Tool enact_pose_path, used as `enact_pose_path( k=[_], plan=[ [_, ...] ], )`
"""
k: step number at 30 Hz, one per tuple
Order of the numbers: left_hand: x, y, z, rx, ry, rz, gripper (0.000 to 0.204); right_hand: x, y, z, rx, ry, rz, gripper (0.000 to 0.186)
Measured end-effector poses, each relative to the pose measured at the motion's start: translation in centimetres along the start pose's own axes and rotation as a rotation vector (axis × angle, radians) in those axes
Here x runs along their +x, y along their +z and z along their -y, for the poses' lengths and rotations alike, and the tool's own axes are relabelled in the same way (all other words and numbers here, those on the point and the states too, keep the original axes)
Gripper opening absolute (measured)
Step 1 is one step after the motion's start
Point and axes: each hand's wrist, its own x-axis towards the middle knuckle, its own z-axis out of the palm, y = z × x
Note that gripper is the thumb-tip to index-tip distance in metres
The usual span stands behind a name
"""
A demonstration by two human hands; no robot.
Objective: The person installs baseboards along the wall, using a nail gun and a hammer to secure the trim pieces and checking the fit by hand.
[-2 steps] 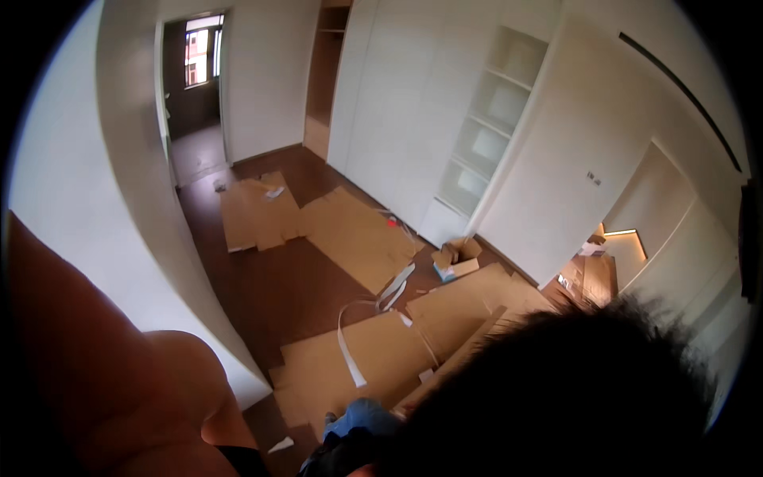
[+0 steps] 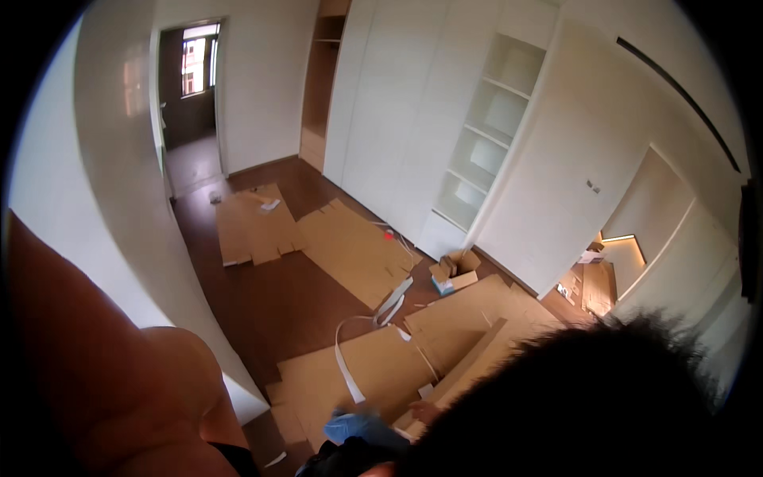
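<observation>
Floor (image 2: pixel 278 306): brown, lower left to center.
Hands: I see one hand (image 2: pixel 425 411), lower center, next to a long cardboard strip (image 2: pixel 479 347), partly behind dark hair (image 2: pixel 572 405); can't tell whose, which side, or grip.
Cardboard sheets (image 2: pixel 342 370): flat, lower center, white band (image 2: pixel 347 374) on top.
Open box (image 2: pixel 465 281): right of center.
White wardrobe (image 2: pixel 393 119): top center.
</observation>
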Motion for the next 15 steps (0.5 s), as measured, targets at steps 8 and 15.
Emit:
enact_pose_path(
  k=[8,15],
  plan=[
    [-5.1,6.6,16.8,-0.061,0.056,0.014,0.038,20.1,-33.3,29.7,-0.341,-0.402,-0.364,0.027],
    [-7.9,12.5,28.8,-0.102,0.134,0.042,0.038,14.9,-52.4,75.0,-0.532,-1.252,-0.858,0.036]
  ],
)
